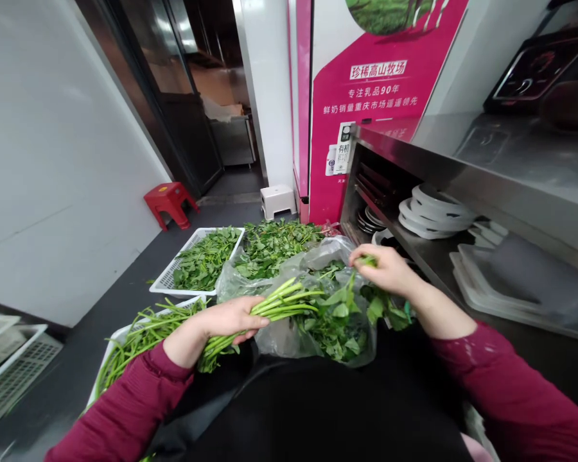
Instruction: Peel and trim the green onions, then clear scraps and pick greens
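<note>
My left hand is closed around a bundle of green stems, their pale cut ends pointing right. In my right hand, the fingers pinch a leafy green sprig whose leaves hang below the palm. Between and below the hands, a clear plastic bag lies open with leafy greens inside. Beside my left forearm, a white basket holds long green stems. Farther forward, a second white basket contains leafy greens. More loose leaves lie heaped beyond the bag.
A steel shelf unit with stacked white plates stands close on the right. Ahead are a red stool, a white stool and a pink cabinet. Empty-looking white crates sit at far left.
</note>
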The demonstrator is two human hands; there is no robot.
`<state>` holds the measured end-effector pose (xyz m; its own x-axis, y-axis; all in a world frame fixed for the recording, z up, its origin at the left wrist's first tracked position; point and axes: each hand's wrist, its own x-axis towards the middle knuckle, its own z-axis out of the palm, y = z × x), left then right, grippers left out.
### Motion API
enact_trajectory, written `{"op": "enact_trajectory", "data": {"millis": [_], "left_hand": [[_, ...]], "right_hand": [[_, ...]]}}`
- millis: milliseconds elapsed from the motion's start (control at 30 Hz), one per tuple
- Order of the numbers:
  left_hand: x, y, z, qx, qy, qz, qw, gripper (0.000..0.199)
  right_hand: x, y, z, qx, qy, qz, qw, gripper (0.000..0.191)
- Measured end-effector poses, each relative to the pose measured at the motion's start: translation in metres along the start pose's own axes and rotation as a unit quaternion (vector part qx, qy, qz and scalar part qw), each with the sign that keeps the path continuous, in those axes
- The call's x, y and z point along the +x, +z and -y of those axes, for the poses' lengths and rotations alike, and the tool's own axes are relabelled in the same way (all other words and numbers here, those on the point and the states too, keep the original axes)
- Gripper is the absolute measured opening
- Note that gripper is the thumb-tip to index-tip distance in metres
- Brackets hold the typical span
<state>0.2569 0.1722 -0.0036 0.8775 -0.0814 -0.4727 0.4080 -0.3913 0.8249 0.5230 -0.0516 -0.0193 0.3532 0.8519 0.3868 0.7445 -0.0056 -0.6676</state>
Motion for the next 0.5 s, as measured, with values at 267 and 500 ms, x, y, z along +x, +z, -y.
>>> {"op": "enact_trajectory", "data": {"millis": [267, 500], "left_hand": [[0.004, 0.006, -0.012, -0.038, 0.009, 0.009, 0.999, 0.032], [0.007, 0.016, 0.014, -0.103, 0.025, -0.002, 0.994, 0.032]], "right_hand": [[0.016, 0.062, 0.044, -0.29, -0.203, 0.209, 0.912, 0.019], [0.002, 0.094, 0.023, -0.291, -0.293, 0.169, 0.895, 0.013]]}}
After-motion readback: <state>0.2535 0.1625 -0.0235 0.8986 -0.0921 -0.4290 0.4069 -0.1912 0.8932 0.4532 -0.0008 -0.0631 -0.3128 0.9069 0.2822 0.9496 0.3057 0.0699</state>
